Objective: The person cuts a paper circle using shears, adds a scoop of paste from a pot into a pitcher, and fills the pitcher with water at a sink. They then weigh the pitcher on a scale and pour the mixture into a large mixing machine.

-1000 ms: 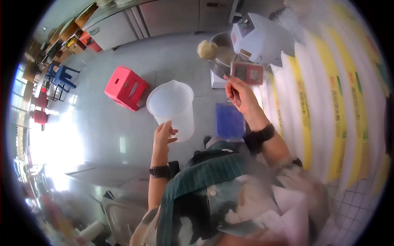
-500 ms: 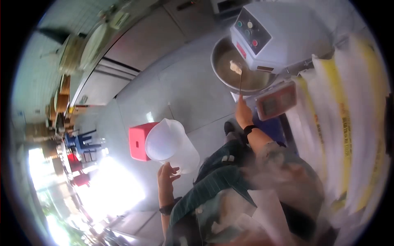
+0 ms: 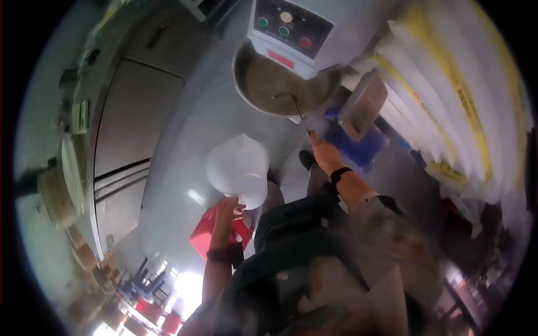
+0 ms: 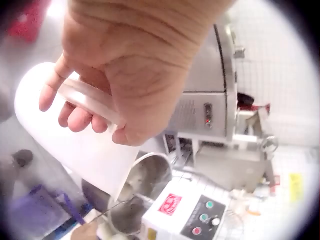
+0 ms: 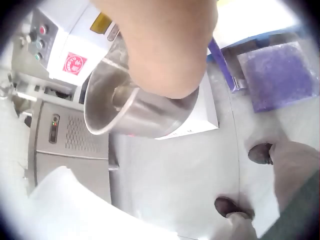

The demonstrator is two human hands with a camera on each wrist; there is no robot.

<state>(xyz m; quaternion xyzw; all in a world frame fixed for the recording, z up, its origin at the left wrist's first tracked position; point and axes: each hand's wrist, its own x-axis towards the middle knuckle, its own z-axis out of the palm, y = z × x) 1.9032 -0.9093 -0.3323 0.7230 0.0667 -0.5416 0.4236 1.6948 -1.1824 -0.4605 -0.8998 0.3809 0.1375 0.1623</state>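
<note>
Pitcher (image 3: 238, 165) hanging by its handle from your left hand (image 3: 227, 211), low before you, and spoon (image 3: 292, 103) gripped in your right hand (image 3: 326, 155), you seem to be emptying the spoon at the mixer bowl (image 3: 242, 84), so next probably lift it clear of the rim.

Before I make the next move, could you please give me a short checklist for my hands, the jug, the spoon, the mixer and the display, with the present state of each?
1. Left hand curled round the handle of the jug: ok.
2. Right hand holding the spoon: ok.
3. Far end of the spoon over the bowl: ok, by the head view.
4. Contents of the jug known: cannot tell.
5. Mixer off: cannot tell.
6. Display readable: not ok, blurred.
</note>
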